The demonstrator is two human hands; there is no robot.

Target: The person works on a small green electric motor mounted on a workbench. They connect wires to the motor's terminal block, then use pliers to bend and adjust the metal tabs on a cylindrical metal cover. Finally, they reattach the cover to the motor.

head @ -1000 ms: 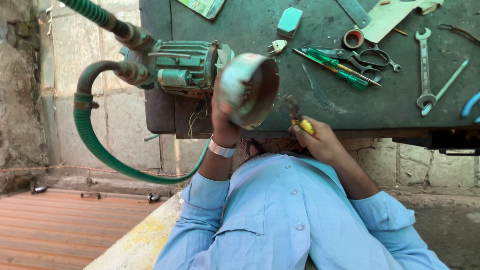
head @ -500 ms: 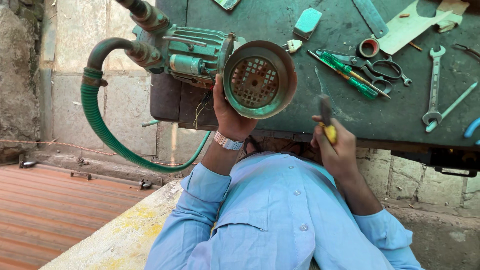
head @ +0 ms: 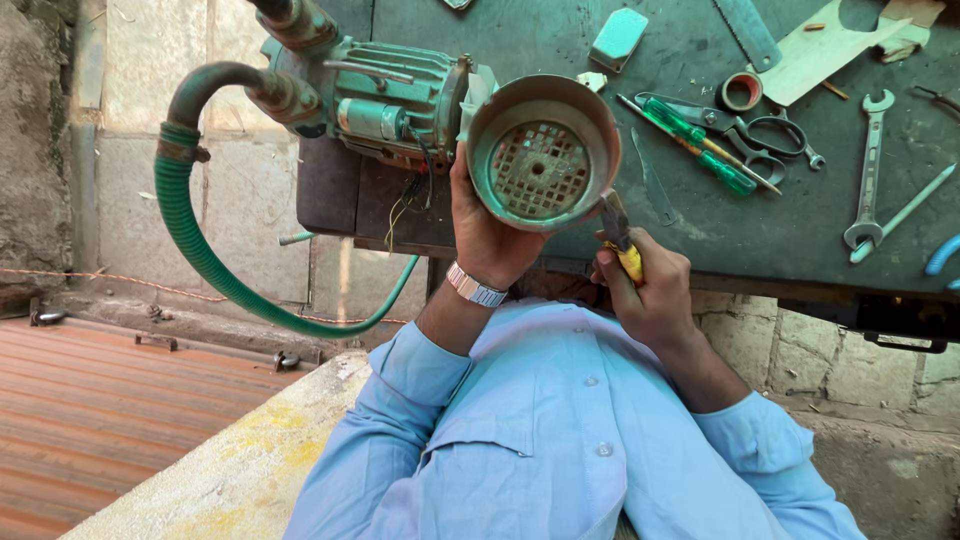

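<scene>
The left hand (head: 490, 240) holds the round fan cover (head: 540, 150); the right hand (head: 640, 290) clenches yellow-handled pliers (head: 620, 235). The pliers could slip and pinch fingers.

The dark green bench (head: 600, 215) carries a green pump motor (head: 395, 95) at its left end, a pale green block (head: 618, 38), a green-handled screwdriver (head: 700, 145), scissors (head: 765, 135), a small tape roll (head: 742, 92), a pale cardboard piece (head: 820, 50) and a spanner (head: 870, 170) toward the right.
</scene>
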